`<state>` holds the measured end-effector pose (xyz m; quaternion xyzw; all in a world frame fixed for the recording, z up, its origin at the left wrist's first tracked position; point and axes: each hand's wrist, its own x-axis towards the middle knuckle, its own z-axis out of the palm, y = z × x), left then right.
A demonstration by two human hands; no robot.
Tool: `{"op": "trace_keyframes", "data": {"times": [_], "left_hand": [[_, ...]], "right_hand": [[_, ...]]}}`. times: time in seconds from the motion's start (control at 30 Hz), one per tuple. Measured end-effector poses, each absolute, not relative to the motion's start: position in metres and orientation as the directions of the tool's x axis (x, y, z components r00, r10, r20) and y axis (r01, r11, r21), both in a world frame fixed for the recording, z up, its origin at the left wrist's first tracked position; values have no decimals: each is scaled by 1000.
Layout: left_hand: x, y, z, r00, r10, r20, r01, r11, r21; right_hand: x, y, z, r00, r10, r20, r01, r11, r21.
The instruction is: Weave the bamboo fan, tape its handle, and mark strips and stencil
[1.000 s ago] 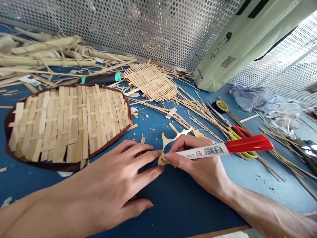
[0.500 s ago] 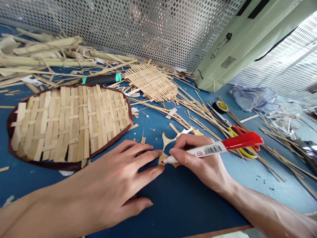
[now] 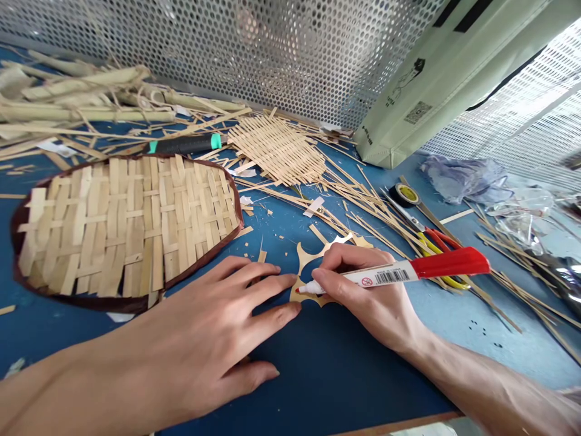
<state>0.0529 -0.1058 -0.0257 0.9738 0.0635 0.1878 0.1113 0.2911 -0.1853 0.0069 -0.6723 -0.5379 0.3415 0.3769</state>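
My right hand (image 3: 363,297) is closed round a white marker with a red cap (image 3: 408,271), its red tip touching a small pale cut-out piece (image 3: 308,257) on the blue table (image 3: 345,369). My left hand (image 3: 213,333) lies flat with fingers spread, the fingertips pressing on the left edge of that cut-out. A large oval woven bamboo mat with a brown rim (image 3: 122,227) rests to the left of my hands.
A smaller woven square (image 3: 276,148) and loose bamboo strips (image 3: 363,200) litter the back. A black and teal tool (image 3: 184,144), yellow tape (image 3: 405,194), red-handled scissors (image 3: 438,242), plastic bags (image 3: 463,175) and a pale green bag (image 3: 431,91) stand behind, against perforated metal panels.
The marker tilted and shifted slightly as my right hand moved its tip along the cut-out. My left hand has stayed put.
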Motion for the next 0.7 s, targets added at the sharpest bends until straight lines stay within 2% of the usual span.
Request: {"op": "trace_keyframes", "data": {"times": [0.7], "left_hand": [[54,-106,-24,920,176,350,94,-966,239]], "right_hand": [[292,-186,6,146,986,-75,489,-138,-861]]}}
